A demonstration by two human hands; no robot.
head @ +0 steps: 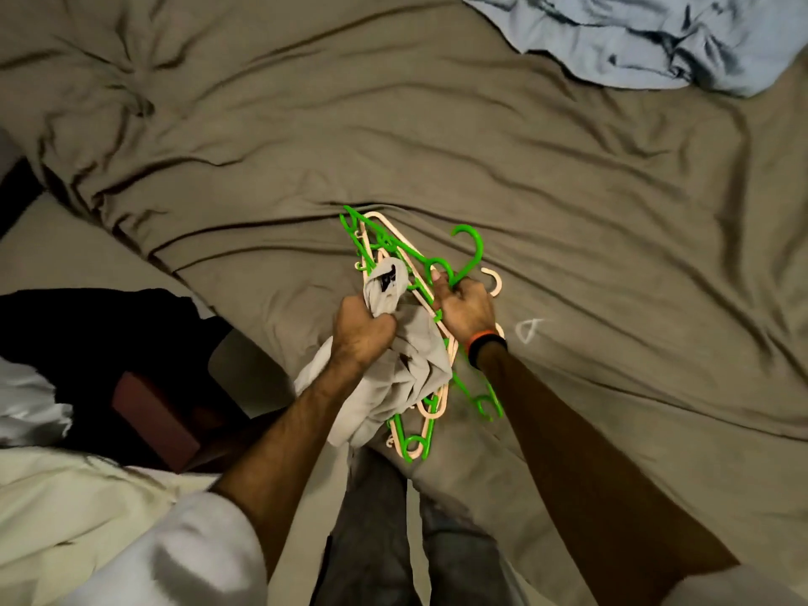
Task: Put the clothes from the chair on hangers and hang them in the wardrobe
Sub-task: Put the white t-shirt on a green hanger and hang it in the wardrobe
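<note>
Rumpled olive-brown bedding (pixel 437 146) fills most of the head view, with a blue cloth (pixel 656 41) bunched at its far right corner. At the left edge a dark pile (pixel 87 334) and pale fabric (pixel 65 496) are seen; whether these lie on the chair cannot be told.

A grey garment (pixel 393 369) is gripped in the left hand (pixel 363 330), the fingers curled tight round a gathered neck of cloth, which stands up out of the fist. The rest of the garment hangs below the fist. The right hand (pixel 465 310) is closed round a bundle of hangers (pixel 415 299), green and pale pink, near their hooks. A dark band with an orange edge (pixel 485 345) is worn on the right wrist. The bundle is held just above the bedding and touches the garment.

No garment is yet seen on a hanger; the wardrobe is not in view.

Risks noted:
- The hangers are interlocked. If one is pulled free, the others may be dragged along or dropped.
- Small side hooks may snag the cloth, since the garment is pressed against the bundle.
- With both hands occupied, neither is free to separate a hanger.
</note>
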